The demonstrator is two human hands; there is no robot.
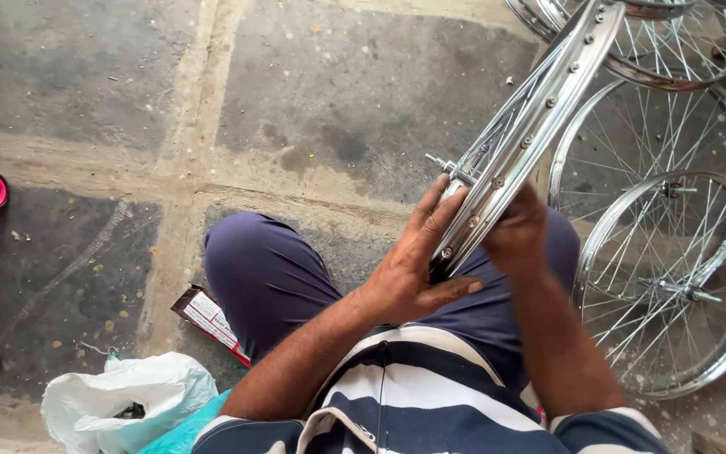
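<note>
Wheel rim [539,109] cut off at top; left hand [418,265] and right hand [516,231] grasp near end. White bag [119,395], contents unclear.

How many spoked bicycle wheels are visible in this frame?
4, possibly more hidden: one wheel held in both hands, one rim at the top right edge, one wheel behind it on the floor, one wheel at right.

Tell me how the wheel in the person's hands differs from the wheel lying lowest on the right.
The held wheel stands on edge, its rim channel facing the camera; the lowest floor wheel lies nearly flat, showing its whole circle and hub. The held one is gripped by the left hand and right hand; the floor wheel is untouched. Both are shiny, tyreless, spoked metal wheels.
</note>
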